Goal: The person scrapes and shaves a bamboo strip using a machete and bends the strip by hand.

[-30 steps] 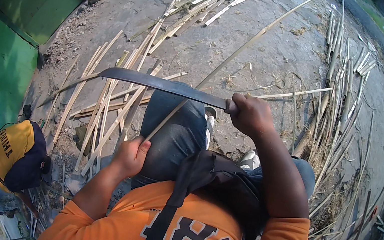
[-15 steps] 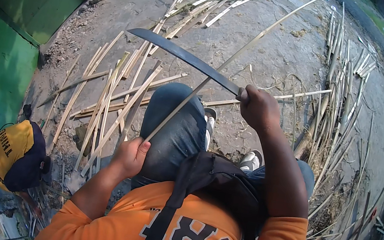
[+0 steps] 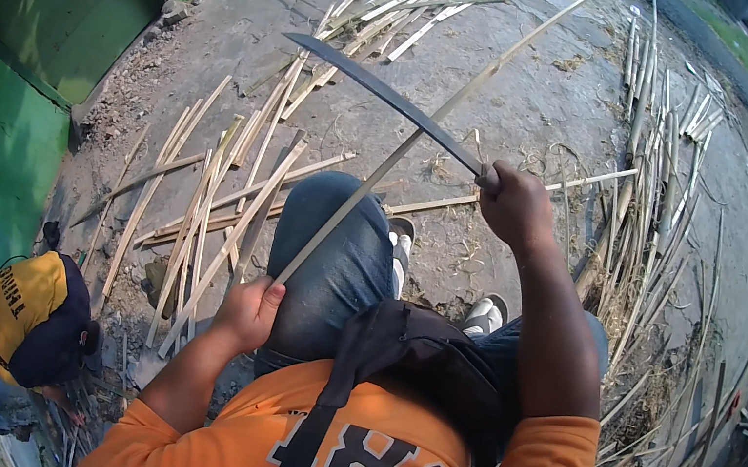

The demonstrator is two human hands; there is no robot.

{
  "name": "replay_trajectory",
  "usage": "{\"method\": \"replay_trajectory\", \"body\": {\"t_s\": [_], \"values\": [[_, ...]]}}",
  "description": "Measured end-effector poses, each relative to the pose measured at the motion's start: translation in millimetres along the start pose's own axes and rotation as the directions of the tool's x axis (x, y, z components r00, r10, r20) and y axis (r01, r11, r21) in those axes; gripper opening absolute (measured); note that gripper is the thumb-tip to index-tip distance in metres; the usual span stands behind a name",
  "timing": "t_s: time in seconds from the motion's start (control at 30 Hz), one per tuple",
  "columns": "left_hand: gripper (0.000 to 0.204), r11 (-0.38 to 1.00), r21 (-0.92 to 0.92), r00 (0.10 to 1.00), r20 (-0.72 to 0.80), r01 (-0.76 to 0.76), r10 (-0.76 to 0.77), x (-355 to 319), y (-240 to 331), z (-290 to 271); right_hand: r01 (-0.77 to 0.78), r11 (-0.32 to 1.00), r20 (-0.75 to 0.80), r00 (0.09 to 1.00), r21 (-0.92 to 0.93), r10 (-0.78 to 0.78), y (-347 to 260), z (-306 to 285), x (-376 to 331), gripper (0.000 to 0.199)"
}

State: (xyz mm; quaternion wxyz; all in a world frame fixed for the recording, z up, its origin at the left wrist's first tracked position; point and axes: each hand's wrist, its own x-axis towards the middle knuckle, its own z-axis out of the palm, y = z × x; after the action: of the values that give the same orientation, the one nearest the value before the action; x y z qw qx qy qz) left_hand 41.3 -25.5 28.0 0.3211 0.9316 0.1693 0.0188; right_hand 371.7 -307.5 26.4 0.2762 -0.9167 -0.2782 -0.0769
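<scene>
My left hand, by my left thigh, is closed round the lower end of a long, thin bamboo strip. The strip slants across my raised left knee and away to the far right. In my right hand, fingers wrapped round its handle, is a machete with a long, curved dark blade. The blade points to the far left and crosses the strip beyond my knee. Whether its edge touches the strip, I cannot tell.
Cut bamboo strips lie to the left, with more strips farther ahead. A bundle of long bamboo poles runs along the right. Another person bends down at the lower left, beside a green wall.
The machete and my right hand have shifted slightly to the right. The blade's tip has moved right and nearer the top. My left hand still holds the strip.
</scene>
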Motion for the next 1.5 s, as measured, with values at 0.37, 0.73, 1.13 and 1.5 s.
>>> {"method": "replay_trajectory", "body": {"t_s": [0.37, 0.73, 1.13, 1.5], "values": [[0.048, 1.000, -0.024, 1.000, 0.020, -0.019, 0.019, -5, -8, 0, 0.359, 0.931, 0.277, 0.890, 0.065, -0.362, -61, -7, -26, 0.030], [0.056, 0.996, 0.074, 0.997, 0.061, -0.041, 0.037, -5, -6, -14, -0.414, 0.647, -0.213, 0.713, 0.640, 0.668, 95, -23, 18, 0.023], [0.061, 0.934, -0.357, 0.952, 0.278, -0.024, 0.131, 43, 73, 9, -0.053, 0.188, -0.084, 0.755, 0.981, 0.650, 39, -98, -1, 0.024], [0.058, 0.825, -0.563, 0.943, 0.303, 0.059, 0.140, 62, 149, 49, 0.081, 0.770, -0.624, 0.642, 0.633, 0.445, 54, -132, -16, 0.042]]}}
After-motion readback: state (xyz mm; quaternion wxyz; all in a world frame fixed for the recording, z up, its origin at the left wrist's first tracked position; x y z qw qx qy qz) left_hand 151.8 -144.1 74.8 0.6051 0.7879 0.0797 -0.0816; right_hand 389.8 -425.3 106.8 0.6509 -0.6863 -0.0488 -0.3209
